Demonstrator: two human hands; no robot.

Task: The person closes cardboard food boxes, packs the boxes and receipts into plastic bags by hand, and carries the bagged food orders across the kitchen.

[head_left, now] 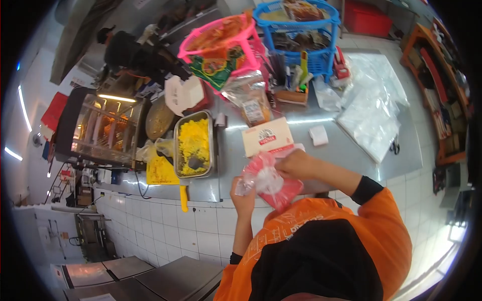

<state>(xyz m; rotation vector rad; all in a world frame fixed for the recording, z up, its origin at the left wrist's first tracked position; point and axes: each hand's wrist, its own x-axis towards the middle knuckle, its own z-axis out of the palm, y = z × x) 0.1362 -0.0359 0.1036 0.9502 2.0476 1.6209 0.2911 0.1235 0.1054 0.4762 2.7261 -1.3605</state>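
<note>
Close to my chest, at the front edge of the steel table (pixel 321 120), is a clear plastic bag with pink and white contents (pixel 271 181). My left hand (pixel 243 194) is closed on the bag's left side, where the clear plastic bunches up. On the bag's upper right, my right hand (pixel 296 164) has its fingers pressed together at the plastic. Just beyond the hands lies a flat cream box with a printed logo (pixel 267 138). A small white paper piece (pixel 318 135) rests to the right of that box.
A metal tray of yellow food (pixel 211 150) and a yellow-handled tool (pixel 184 198) are at the left. Pink (pixel 251 50) and blue (pixel 296 31) baskets stand behind. Plastic sheets (pixel 374 100) and scissors (pixel 395 145) lie right. Another person (pixel 133 52) is at the back left.
</note>
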